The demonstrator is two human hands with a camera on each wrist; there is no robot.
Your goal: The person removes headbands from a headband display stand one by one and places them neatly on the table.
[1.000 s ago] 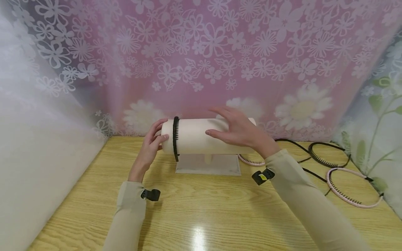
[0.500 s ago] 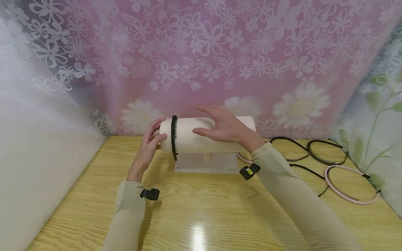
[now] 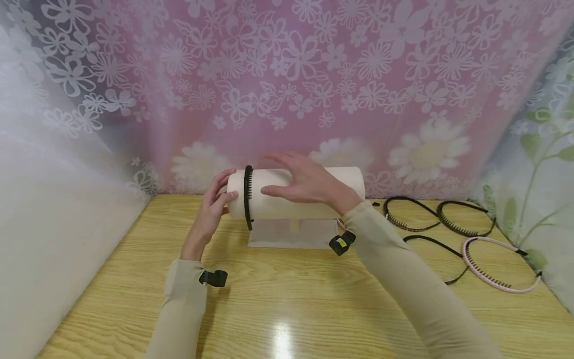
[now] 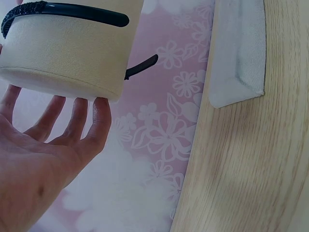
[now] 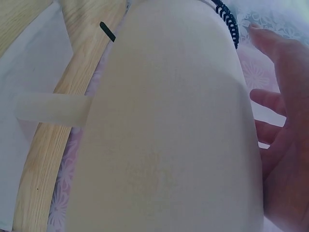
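A cream cylindrical headband display stand (image 3: 314, 207) lies crosswise in the middle of the head view, its post rising from a flat pale base (image 3: 273, 237). A black toothed headband (image 3: 248, 199) sits around the cylinder near its left end. My left hand (image 3: 208, 214) holds that left end, thumb in front and fingers behind; in the left wrist view the fingertips (image 4: 100, 107) touch the end's rim. My right hand (image 3: 305, 179) reaches over the cylinder to the right of the headband, fingers extended and apart, holding nothing. Whether its palm touches the cylinder I cannot tell.
On the wooden table (image 3: 251, 309) at the right lie several headbands, among them a pink one (image 3: 486, 281) and a black one (image 3: 457, 229). Another pink one is mostly hidden behind my right wrist. A pink flowered curtain (image 3: 287, 99) hangs behind the table.
My right hand has moved left along the cylinder, closer to the black headband. The left hand stays at the cylinder's left end, and the headband keeps its place.
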